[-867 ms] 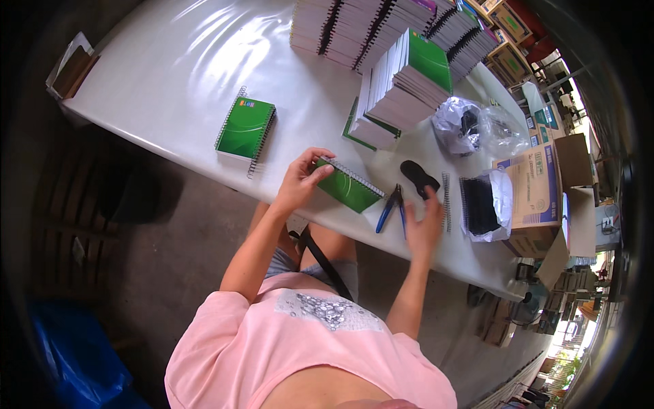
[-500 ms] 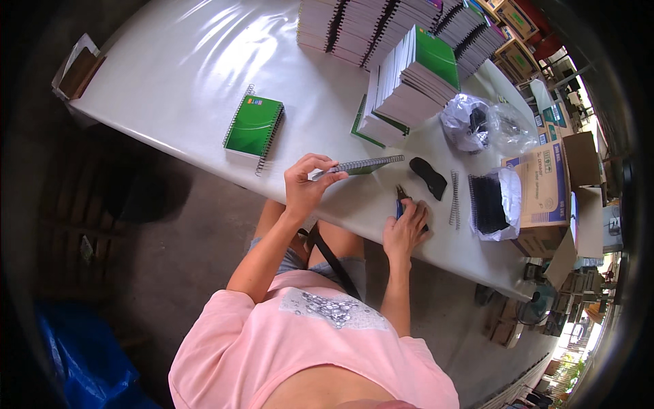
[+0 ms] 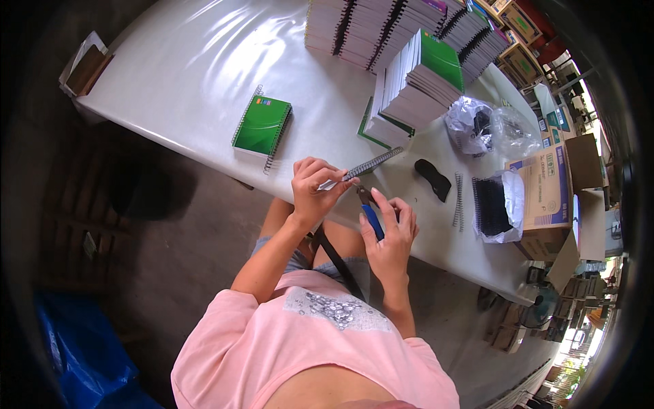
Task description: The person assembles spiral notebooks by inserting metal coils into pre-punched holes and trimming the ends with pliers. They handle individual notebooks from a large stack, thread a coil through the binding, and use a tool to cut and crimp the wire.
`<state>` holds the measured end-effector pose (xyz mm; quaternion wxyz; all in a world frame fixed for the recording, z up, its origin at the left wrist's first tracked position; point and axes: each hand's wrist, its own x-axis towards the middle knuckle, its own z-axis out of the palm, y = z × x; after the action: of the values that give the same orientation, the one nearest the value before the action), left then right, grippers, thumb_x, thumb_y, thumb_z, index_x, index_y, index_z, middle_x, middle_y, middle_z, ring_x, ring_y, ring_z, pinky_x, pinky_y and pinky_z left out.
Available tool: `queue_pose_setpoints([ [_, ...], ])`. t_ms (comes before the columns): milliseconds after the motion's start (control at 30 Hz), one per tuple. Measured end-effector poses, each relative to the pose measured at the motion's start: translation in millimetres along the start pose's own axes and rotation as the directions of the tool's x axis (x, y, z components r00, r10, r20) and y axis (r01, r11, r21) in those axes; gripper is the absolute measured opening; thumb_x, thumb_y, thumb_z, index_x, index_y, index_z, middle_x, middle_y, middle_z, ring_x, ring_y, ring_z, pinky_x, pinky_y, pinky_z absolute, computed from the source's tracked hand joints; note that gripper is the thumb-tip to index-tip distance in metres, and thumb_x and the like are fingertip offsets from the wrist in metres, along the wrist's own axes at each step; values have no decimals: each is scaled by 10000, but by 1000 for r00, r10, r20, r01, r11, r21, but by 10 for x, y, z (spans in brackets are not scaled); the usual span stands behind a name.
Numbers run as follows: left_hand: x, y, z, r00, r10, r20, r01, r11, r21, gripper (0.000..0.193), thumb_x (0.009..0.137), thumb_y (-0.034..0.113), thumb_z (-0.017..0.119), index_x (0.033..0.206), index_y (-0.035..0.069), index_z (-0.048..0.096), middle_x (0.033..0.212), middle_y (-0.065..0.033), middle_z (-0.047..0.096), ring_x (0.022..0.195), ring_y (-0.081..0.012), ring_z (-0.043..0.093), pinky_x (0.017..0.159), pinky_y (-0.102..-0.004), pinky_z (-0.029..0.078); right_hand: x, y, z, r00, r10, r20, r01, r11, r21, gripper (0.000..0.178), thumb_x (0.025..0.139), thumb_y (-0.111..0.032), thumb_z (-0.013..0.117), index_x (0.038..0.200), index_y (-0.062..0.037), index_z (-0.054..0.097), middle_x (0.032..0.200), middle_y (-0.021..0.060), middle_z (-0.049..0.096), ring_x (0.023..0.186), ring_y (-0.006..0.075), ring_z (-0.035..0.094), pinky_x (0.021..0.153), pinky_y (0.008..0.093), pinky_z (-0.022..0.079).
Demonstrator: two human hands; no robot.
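My left hand (image 3: 316, 185) pinches a small spiral-bound notebook (image 3: 368, 168) by its near end, over the table's front edge. Its dark coil faces up and runs away to the right. In my right hand (image 3: 395, 232) is a pair of blue-handled cutting pliers (image 3: 370, 213), their jaws close to the near end of the coil, by my left fingertips. Whether the jaws touch the wire I cannot tell. To the left lie green spiral notebooks (image 3: 263, 125) in a small stack, with coil ends sticking out.
On the white table (image 3: 177, 88) stand a tall stack of green-covered pads (image 3: 422, 82) and rows of bound books (image 3: 368, 31). To the right are a black curved object (image 3: 432, 180), loose coils (image 3: 458, 201), a bundle of black coils (image 3: 492, 207), plastic bags (image 3: 470, 124) and an open cardboard box (image 3: 543, 187).
My right hand has lifted the pliers off the table and brought them left to the notebook's coil. My left hand still holds the notebook, now tilted more steeply.
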<state>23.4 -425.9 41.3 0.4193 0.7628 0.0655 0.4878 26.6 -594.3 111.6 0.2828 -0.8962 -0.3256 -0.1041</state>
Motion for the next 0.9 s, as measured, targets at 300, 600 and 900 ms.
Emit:
queue_pose_setpoints([
  [300,-8,45,-20,999,48,-21,-49,999,-6,256,535,70,805,754,118,683,689,18,617,702,-153,550,708,-288,337,28,-22,48,997,18,70,-17,1000,-15,396,828,-263,620,1207,-168,554,1044,109,515,979,279,509,824,423,379],
  [600,4,99,-71,993,-8,-118,6,1000,-15,228,568,50,809,732,94,658,660,3,599,665,-157,528,689,-291,346,3,159,183,824,106,557,-542,438,718,425,899,-309,524,1232,-48,492,992,159,554,964,297,566,804,380,449],
  [900,59,-11,-345,800,-451,-396,112,760,-640,344,896,62,571,1168,56,360,994,-38,432,832,-79,442,684,-173,390,161,567,355,946,303,116,-234,884,-404,472,884,-392,519,1310,-203,449,1272,163,413,1223,344,350,951,558,282],
])
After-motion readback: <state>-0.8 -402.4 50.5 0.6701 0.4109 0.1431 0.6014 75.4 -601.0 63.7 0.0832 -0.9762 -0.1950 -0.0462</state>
